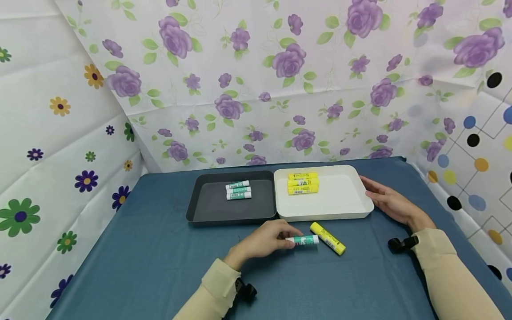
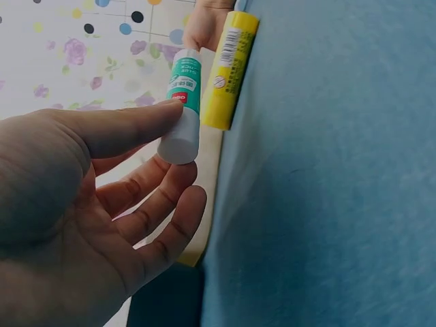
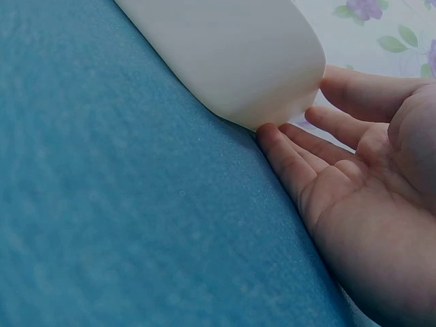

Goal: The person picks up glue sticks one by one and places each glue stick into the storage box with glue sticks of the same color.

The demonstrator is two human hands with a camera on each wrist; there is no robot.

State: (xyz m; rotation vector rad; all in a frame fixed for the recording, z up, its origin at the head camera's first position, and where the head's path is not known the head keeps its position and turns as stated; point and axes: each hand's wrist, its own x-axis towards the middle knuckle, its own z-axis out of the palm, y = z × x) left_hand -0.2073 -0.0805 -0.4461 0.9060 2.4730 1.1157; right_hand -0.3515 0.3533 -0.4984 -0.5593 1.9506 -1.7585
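My left hand (image 1: 266, 240) pinches a green-and-white glue stick (image 1: 305, 240) by one end, between thumb and fingers, in front of the trays. Just right of it, a yellow glue stick (image 1: 328, 238) lies slanted on the cloth; the left wrist view shows its barcode side (image 2: 231, 68). My right hand (image 1: 394, 202) touches the right end of the white tray (image 1: 344, 195) with fingers extended, and the right wrist view has the fingertips against the tray wall (image 3: 238, 75). Three yellow glue sticks (image 1: 303, 183) lie in that tray. Three green-and-white glue sticks (image 1: 238, 190) lie in the black tray (image 1: 212, 204).
The two trays stand side by side near the back of a table under a blue cloth (image 1: 160, 249). Flowered sheeting (image 1: 248, 80) hangs behind, with more patterned sheeting at the left and right. Both wrists wear dark camera mounts.
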